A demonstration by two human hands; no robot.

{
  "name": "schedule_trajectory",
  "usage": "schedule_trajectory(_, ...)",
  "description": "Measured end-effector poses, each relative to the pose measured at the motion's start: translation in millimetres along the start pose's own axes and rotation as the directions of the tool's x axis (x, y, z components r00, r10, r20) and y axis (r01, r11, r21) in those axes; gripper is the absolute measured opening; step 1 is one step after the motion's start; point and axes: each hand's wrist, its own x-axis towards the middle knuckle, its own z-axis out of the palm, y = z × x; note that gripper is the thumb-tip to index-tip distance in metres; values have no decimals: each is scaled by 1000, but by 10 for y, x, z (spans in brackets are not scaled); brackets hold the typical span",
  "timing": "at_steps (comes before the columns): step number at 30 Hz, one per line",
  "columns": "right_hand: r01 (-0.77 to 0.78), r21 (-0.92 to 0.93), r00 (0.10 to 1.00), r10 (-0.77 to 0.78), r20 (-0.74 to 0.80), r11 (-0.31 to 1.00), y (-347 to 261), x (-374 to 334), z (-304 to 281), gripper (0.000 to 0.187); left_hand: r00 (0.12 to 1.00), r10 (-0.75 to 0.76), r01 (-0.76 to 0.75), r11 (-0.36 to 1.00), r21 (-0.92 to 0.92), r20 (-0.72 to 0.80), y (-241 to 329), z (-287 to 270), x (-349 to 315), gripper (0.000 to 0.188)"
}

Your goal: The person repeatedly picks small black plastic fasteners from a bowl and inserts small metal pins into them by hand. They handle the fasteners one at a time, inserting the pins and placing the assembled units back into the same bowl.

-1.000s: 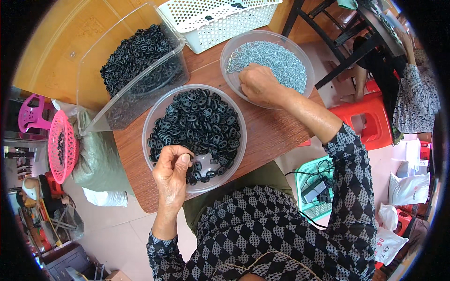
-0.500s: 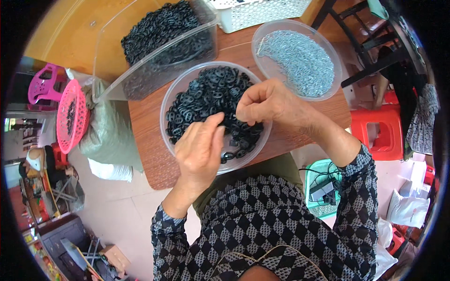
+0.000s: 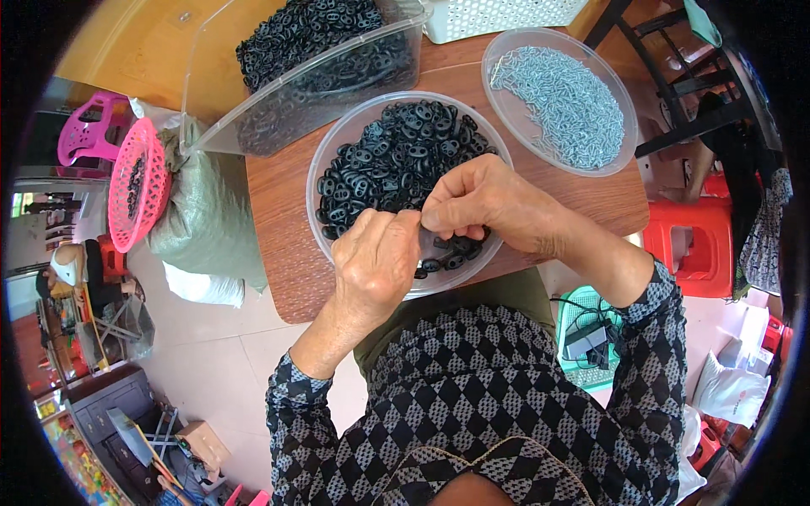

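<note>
Over the near side of a round clear tub point(image 3: 314, 181), my two hands meet with their fingertips close together. Small black oval plastic pieces with two holes point(image 3: 409, 156) fill most of the tub. My left hand point(image 3: 375, 260) is closed, thumb against fingers. My right hand point(image 3: 499, 207) is pinched as well, its thumb and forefinger touching the left fingertips. Whatever the fingers hold is too small and hidden to name. Behind the right hand, a shallow round clear dish point(image 3: 512, 111) holds many small silvery screw-like metal pins point(image 3: 569, 105).
A rectangular clear bin point(image 3: 291, 91) of similar black pieces stands at the back left of the wooden table point(image 3: 283, 244), near a white perforated basket point(image 3: 498, 18). A pink basket point(image 3: 126, 190) and a sack point(image 3: 202, 223) are left; a red stool point(image 3: 692, 244) and green basket point(image 3: 582, 299) are right.
My hands have come together; before, they were apart over the tub. The left has moved right toward the right hand's fingertips. The whole view has shifted slightly.
</note>
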Motion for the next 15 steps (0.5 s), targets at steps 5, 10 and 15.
schedule_trajectory(5, 154, -200, 983, -171, -73, 968, 85, 22, 72, 13, 995, -100, 100, 995, -20, 16, 22, -8, -15, 17)
schedule_trajectory(10, 446, -585, 817, -575, -42, 677, 229, 29, 143, 5, 688, -627, 725, 574, -381, 365, 76, -130, 44, 3)
schedule_trajectory(15, 560, -782, 622, -763, 178, 274, 335, 107, 125, 9, 675, -633, 736, 610, -293, 379, 3, -144, 3, 5)
